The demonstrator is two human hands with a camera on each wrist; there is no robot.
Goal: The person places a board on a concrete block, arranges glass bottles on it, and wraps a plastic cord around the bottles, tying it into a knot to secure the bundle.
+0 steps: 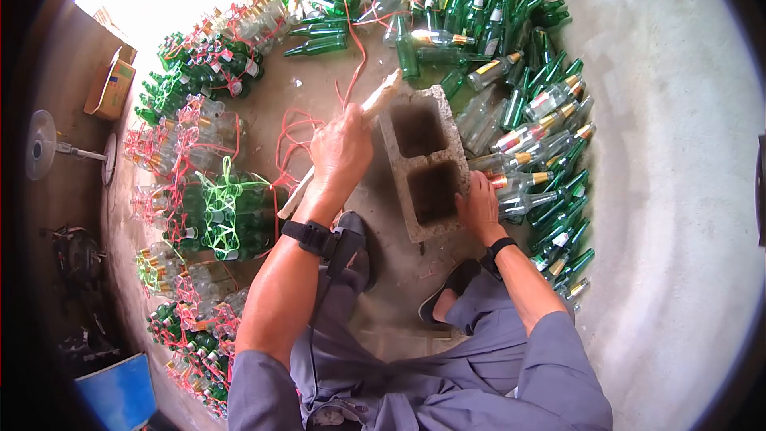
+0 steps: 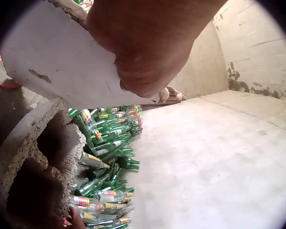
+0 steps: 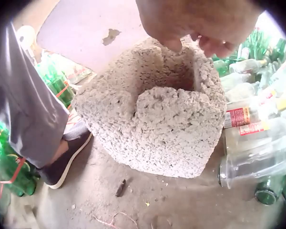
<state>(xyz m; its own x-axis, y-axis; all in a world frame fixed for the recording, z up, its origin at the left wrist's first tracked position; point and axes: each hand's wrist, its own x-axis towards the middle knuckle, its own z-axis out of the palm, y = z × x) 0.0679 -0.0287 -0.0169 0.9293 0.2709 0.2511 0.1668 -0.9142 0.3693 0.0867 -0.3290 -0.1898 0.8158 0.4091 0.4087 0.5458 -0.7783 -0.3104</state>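
Observation:
A two-hole concrete block (image 1: pixel 400 183) stands on the floor between the feet and the bottles, its cavities facing up. My right hand (image 1: pixel 480 206) grips the block's right wall near the nearer cavity, fingers over the rim in the right wrist view. My left hand (image 1: pixel 343 152) holds a thin board (image 1: pixel 381 98) by its upper edge. From the head it shows almost edge-on, with a rough, torn edge. The left wrist view shows its broad white face (image 2: pixel 62 57) with a small chipped patch. This board slants beside and above the block's left side.
Loose green and clear bottles (image 1: pixel 550 124) lie heaped along the right wall (image 1: pixel 654 191). Tied bundles of bottles (image 1: pixel 231 211) line the left side. Red twine (image 1: pixel 291 140) trails on the floor. A fan (image 1: pixel 41 145) and a blue panel (image 1: pixel 120 393) are at far left.

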